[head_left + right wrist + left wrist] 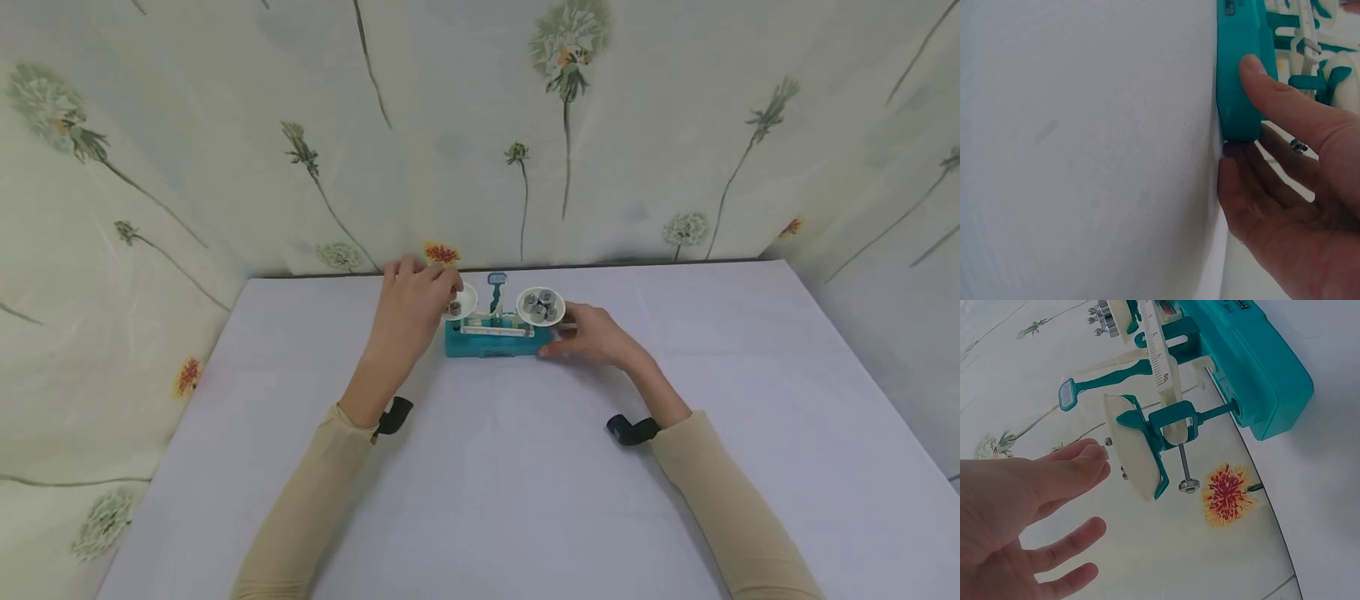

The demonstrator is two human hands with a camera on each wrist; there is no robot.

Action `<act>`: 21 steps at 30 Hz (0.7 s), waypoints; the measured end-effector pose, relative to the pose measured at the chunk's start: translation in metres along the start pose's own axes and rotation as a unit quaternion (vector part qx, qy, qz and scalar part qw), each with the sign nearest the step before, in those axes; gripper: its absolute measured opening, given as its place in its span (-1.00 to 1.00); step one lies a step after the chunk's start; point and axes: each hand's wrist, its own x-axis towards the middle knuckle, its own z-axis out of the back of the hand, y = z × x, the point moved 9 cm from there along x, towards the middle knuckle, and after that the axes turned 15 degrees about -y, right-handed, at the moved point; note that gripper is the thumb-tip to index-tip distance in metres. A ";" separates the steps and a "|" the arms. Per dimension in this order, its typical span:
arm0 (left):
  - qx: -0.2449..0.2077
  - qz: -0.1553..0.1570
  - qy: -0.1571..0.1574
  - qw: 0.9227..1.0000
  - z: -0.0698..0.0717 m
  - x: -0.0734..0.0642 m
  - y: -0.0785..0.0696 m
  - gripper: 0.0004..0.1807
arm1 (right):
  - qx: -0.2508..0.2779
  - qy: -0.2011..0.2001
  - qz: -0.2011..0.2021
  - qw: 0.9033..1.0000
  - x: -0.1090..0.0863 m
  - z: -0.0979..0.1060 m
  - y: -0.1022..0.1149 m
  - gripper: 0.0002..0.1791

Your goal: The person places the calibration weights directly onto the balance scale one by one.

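A teal balance scale [497, 343] with two white pans stands near the table's far edge. My left hand [414, 310] reaches over the left pan [468, 300], thumb and forefinger tips close together; the other fingers extend loosely in the left wrist view. Right at those fingertips is a small metal weight [1108, 442], and I cannot tell whether they pinch it. Another small weight [1124, 474] sits lower in that pan. My right hand [592, 335] holds the base's right end, thumb [1254, 65] on its front. Several metal weights [541, 306] stand in the right pan [560, 315].
A white cloth covers the table [495, 467]. Close behind the scale, a flower-printed curtain [450, 183] rises along the far edge. The scale's teal pointer [497, 292] stands up between the pans. Each wrist wears a black camera [632, 430].
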 end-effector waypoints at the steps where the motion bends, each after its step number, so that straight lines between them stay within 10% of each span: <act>1: 0.002 0.003 0.008 1.000 -0.003 0.001 0.001 -0.88 | 0.000 0.001 -0.002 1.000 0.000 0.000 0.000 -0.06; 21: 0.017 0.016 0.074 0.997 -0.023 0.002 0.002 -0.78 | 0.000 0.002 -0.006 1.000 0.001 0.000 -0.002 -0.07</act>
